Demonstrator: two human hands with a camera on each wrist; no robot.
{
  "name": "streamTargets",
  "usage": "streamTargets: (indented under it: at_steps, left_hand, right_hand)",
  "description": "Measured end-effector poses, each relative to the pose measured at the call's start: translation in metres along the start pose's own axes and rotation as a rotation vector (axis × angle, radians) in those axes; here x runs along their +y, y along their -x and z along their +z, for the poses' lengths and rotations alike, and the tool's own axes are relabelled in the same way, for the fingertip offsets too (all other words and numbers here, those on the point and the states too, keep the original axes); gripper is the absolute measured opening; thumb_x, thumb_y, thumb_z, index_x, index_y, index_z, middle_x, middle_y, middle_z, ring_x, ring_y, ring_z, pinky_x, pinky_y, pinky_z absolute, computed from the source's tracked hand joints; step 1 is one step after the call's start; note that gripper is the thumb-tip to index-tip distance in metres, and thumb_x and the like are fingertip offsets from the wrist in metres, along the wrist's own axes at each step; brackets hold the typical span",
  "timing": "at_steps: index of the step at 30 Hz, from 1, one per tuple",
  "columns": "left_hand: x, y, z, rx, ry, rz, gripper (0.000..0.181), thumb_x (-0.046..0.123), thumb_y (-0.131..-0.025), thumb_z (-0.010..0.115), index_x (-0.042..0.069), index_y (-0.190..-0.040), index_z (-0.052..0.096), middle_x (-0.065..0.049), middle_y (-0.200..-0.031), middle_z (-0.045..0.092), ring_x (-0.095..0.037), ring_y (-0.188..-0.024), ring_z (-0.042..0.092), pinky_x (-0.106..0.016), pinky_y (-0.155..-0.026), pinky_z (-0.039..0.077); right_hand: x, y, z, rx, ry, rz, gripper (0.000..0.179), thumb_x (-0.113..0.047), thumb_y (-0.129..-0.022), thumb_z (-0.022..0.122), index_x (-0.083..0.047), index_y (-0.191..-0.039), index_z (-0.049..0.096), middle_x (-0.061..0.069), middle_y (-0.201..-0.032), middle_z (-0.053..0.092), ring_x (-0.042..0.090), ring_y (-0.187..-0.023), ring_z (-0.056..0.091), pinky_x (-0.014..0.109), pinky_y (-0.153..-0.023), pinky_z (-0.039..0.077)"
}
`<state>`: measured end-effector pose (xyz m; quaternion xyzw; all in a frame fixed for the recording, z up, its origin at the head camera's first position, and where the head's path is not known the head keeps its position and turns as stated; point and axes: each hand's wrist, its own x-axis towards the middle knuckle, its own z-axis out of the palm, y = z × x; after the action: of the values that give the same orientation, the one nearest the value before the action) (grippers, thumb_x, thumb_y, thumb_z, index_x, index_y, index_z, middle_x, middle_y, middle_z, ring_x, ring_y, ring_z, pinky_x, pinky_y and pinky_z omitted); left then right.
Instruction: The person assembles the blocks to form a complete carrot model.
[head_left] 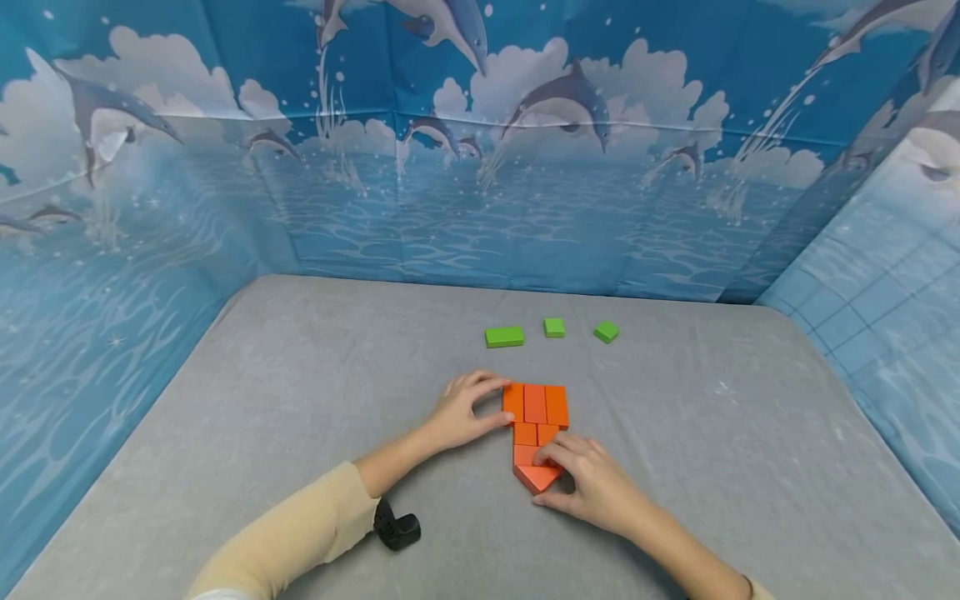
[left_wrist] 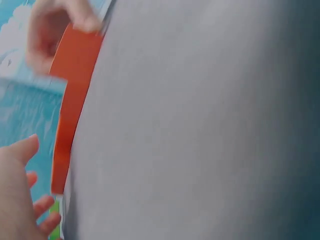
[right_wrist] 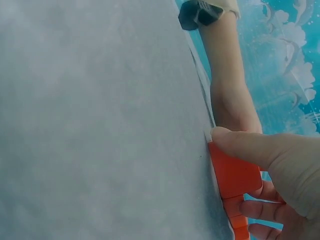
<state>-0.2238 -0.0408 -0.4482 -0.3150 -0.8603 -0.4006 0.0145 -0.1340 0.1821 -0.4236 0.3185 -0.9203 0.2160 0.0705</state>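
Observation:
Orange blocks (head_left: 535, 403) lie flat on the grey cloth, fitted together: three upright ones side by side at the far end, smaller ones below, and a triangular block (head_left: 536, 477) at the near end. My right hand (head_left: 600, 487) pinches the triangular block, its thumb at the near corner and fingers over the far side. In the right wrist view the thumb lies along that block's end (right_wrist: 232, 172). My left hand (head_left: 459, 414) is beside the far row, thumb and fingers spread at its left edge. The left wrist view shows its fingers (left_wrist: 44, 205) loosely extended.
Three green blocks lie beyond the orange ones: a long one (head_left: 504, 337), a small one (head_left: 553, 327) and a turned one (head_left: 607, 332). A black device (head_left: 397, 527) is at the left wrist. A dolphin-print curtain (head_left: 480, 208) surrounds the grey table (head_left: 300, 350).

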Motion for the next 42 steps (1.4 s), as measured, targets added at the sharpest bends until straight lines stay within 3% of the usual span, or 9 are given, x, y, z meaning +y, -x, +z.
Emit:
streamTargets:
  at_steps: [6,15,18,20,23,25,30,34,42]
  left_hand:
    - [0.011,0.012,0.011,0.02,-0.087,-0.013,0.058,0.041,-0.082,0.065,0.016,-0.132,0.05,-0.01,-0.124,0.05,-0.026,-0.116,0.042,-0.049,-0.097,0.027]
    - [0.01,0.015,0.018,0.063,-0.16,0.03,0.052,0.041,-0.081,0.065,0.015,-0.125,0.056,-0.008,-0.121,0.051,-0.022,-0.11,0.044,-0.046,-0.095,0.029]
    - [0.009,0.015,0.019,0.069,-0.157,0.034,0.053,0.042,-0.081,0.066,0.016,-0.126,0.056,-0.008,-0.121,0.051,-0.022,-0.11,0.045,-0.046,-0.095,0.03]
    - [0.009,0.015,0.019,0.072,-0.162,0.035,0.053,0.042,-0.081,0.066,0.016,-0.126,0.056,-0.007,-0.121,0.051,-0.022,-0.109,0.045,-0.046,-0.095,0.03]
    - [0.009,0.016,0.019,0.073,-0.166,0.03,0.053,0.042,-0.08,0.066,0.017,-0.125,0.056,-0.007,-0.121,0.051,-0.021,-0.11,0.045,-0.046,-0.095,0.03]
    - [0.009,0.015,0.019,0.069,-0.17,0.027,0.053,0.043,-0.081,0.066,0.017,-0.126,0.056,-0.007,-0.121,0.051,-0.021,-0.11,0.044,-0.046,-0.095,0.03]
    - [0.009,0.015,0.02,0.069,-0.183,0.039,0.052,0.043,-0.081,0.064,0.017,-0.126,0.056,-0.006,-0.121,0.051,-0.021,-0.11,0.044,-0.046,-0.095,0.03]
    - [0.009,0.015,0.019,0.071,-0.18,0.036,0.052,0.043,-0.081,0.065,0.018,-0.126,0.056,-0.006,-0.121,0.051,-0.021,-0.11,0.044,-0.046,-0.096,0.029]
    - [0.009,0.016,0.019,0.045,-0.188,0.016,0.053,0.045,-0.082,0.063,0.018,-0.127,0.055,-0.005,-0.121,0.05,-0.02,-0.111,0.044,-0.044,-0.097,0.029]
  right_hand:
    - [0.0,0.0,0.0,-0.003,-0.007,0.003,0.037,-0.038,-0.064,0.08,-0.022,-0.092,0.061,-0.015,-0.089,0.051,0.003,-0.082,0.048,0.032,-0.073,0.04]
    - [0.001,-0.001,0.0,0.0,-0.023,-0.009,0.037,-0.038,-0.065,0.08,-0.022,-0.091,0.06,-0.015,-0.089,0.05,0.003,-0.082,0.047,0.033,-0.073,0.039]
    - [0.005,-0.004,-0.003,-0.016,-0.095,-0.038,0.038,-0.039,-0.066,0.08,-0.021,-0.093,0.06,-0.014,-0.088,0.051,0.003,-0.079,0.047,0.03,-0.071,0.038]
    - [0.013,-0.009,-0.01,-0.049,-0.207,-0.065,0.038,-0.036,-0.069,0.079,-0.019,-0.096,0.06,-0.01,-0.088,0.053,0.006,-0.078,0.048,0.028,-0.069,0.039]
    - [0.033,-0.025,-0.024,-0.083,-0.383,-0.064,0.035,-0.027,-0.074,0.076,-0.011,-0.101,0.06,-0.001,-0.086,0.056,0.014,-0.076,0.05,0.029,-0.067,0.042]
    - [0.048,-0.04,-0.034,-0.086,-0.429,-0.027,0.032,-0.021,-0.079,0.073,-0.007,-0.104,0.059,0.005,-0.086,0.057,0.018,-0.077,0.05,0.032,-0.069,0.043]
    - [0.083,-0.083,-0.05,-0.055,-0.384,0.056,0.033,-0.015,-0.084,0.067,-0.004,-0.113,0.058,0.015,-0.093,0.056,0.021,-0.08,0.049,0.039,-0.072,0.043]
    - [0.103,-0.113,-0.047,-0.085,-0.384,0.047,0.038,-0.013,-0.086,0.064,-0.001,-0.121,0.054,0.02,-0.099,0.056,0.023,-0.081,0.05,0.038,-0.071,0.042]
    - [0.126,-0.146,-0.03,-0.194,-0.37,0.05,0.046,-0.015,-0.088,0.062,-0.001,-0.13,0.047,0.02,-0.102,0.055,0.025,-0.079,0.052,0.038,-0.068,0.043]
